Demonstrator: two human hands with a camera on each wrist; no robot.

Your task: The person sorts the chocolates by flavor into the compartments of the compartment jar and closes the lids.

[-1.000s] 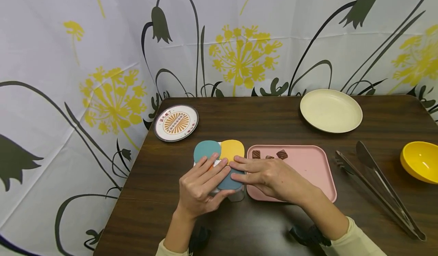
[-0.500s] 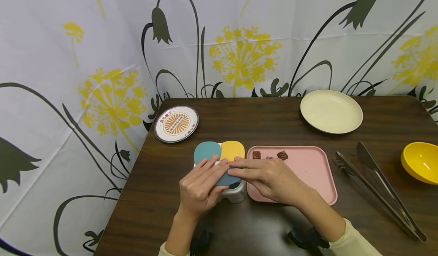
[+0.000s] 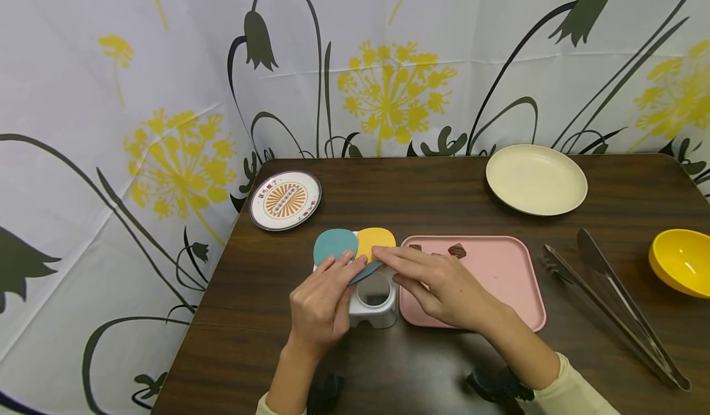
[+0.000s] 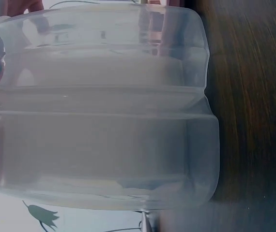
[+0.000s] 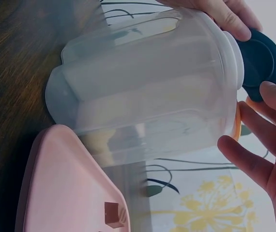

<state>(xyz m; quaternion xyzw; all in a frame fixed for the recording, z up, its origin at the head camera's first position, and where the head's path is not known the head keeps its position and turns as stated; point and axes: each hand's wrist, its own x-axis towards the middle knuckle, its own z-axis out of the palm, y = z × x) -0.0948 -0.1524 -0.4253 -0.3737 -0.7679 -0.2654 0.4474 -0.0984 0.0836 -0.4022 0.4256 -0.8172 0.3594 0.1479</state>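
Note:
A clear multi-section food storage container (image 5: 147, 82) stands upright on the table, its white top (image 3: 357, 304) bearing flip lids. A teal lid (image 3: 334, 244) and a yellow lid (image 3: 377, 239) lie flat at the back. The blue lid (image 3: 366, 271) tilts up, baring a round opening (image 3: 374, 289). My left hand (image 3: 318, 310) and right hand (image 3: 438, 279) hold the blue lid at opposite edges, fingers over its outer face. In the right wrist view, both thumbs meet the rim of the lid (image 5: 261, 60). The left front of the top is hidden behind my left hand.
A pink tray (image 3: 499, 279) with several small chocolate pieces (image 3: 457, 251) stands right of the container. Metal tongs (image 3: 621, 316) lie farther right, before a yellow bowl (image 3: 681, 264). A cream plate (image 3: 536, 179) and a patterned plate (image 3: 286, 200) sit at the back.
The blue lid has swung up from lying flat, uncovering the round opening at the front. My right fingers have shifted slightly up and back with it.

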